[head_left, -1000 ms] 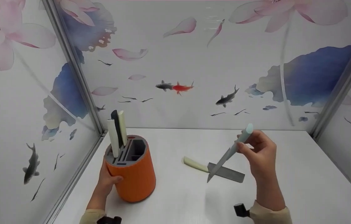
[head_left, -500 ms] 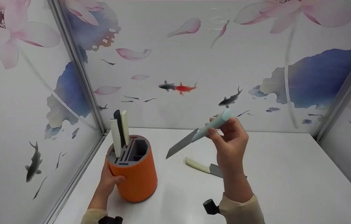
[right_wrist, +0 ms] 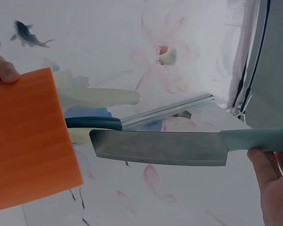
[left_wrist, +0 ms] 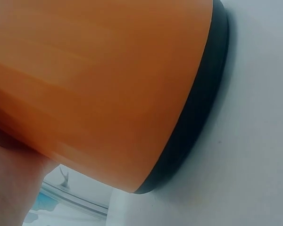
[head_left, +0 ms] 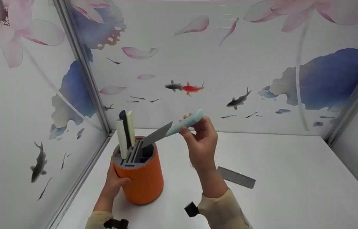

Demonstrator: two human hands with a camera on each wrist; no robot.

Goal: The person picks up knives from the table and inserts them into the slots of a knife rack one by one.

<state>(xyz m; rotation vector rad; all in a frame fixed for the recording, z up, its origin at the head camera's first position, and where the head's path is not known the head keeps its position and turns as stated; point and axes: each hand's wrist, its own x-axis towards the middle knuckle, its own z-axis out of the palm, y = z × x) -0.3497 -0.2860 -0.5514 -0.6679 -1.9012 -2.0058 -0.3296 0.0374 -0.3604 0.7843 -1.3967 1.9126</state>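
My left hand [head_left: 115, 184] grips the side of an orange knife block [head_left: 144, 184], its thumb across the front. Three knife handles [head_left: 121, 138], two pale and one dark, stand up from the block's grey slotted top. My right hand [head_left: 202, 146] pinches the light blue handle of a kitchen knife [head_left: 185, 123]. That knife is tilted, its blade pointing down and left, with the tip over or at the block's top; whether it touches cannot be told. In the right wrist view the broad blade [right_wrist: 160, 148] lies side-on near the block [right_wrist: 28, 141].
A cleaver [head_left: 236, 177] lies on the white table [head_left: 290, 171], its handle mostly hidden behind my right hand and wrist. Printed panels [head_left: 191, 57] with metal corner posts [head_left: 82, 66] stand at the back and sides.
My right hand has carried the knife leftward from above the cleaver to the block's top, tilting its blade from steep to flatter. My left hand keeps its grip on the knife block.
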